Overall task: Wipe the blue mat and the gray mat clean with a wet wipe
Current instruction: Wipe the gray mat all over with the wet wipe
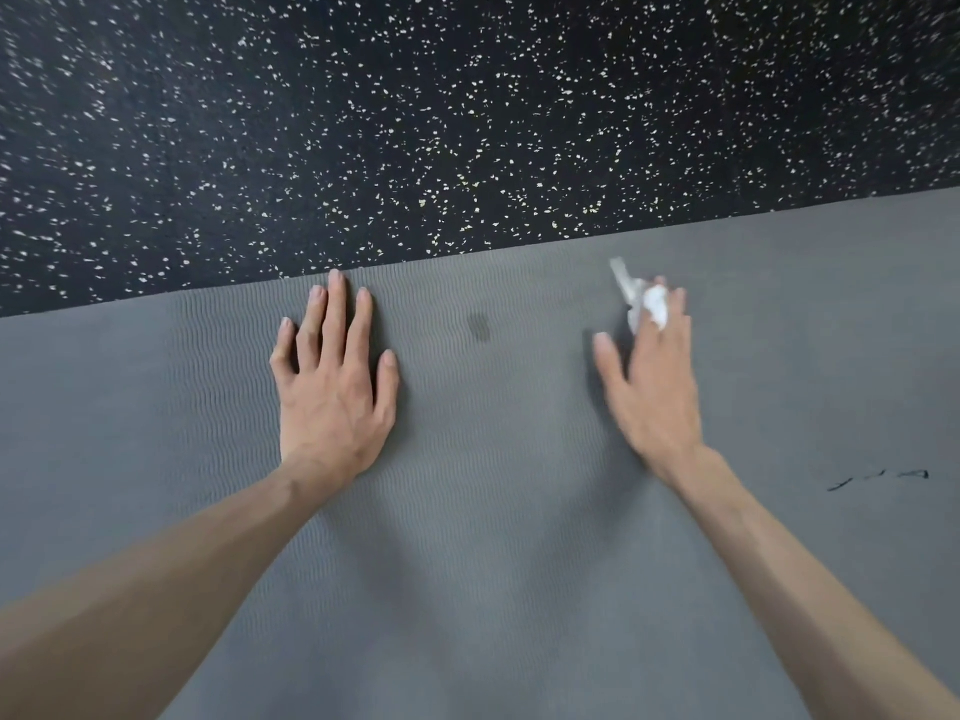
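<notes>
Where the head view looks down, we record the gray mat (493,511) spread across the lower part of the picture, its far edge running along a black speckled floor (415,122). The blue mat does not show in this view.

We find the left hand (335,387) laid flat on the gray mat, palm down, fingers straight and slightly spread, their tips close to the mat's far edge; it grasps nothing.

We find the right hand (649,387) further to the right on the same mat, blurred. A crumpled white wet wipe (647,301) sits at its fingers, part of it sticking out beyond the fingertips toward the far edge. The hand appears to hold the wipe among its fingers, though the blur prevents us from stating the exact grip.

Between the two hands we note a small dark spot (480,327) on the mat. Near the right edge we note thin black marks (878,480) on the mat surface.
</notes>
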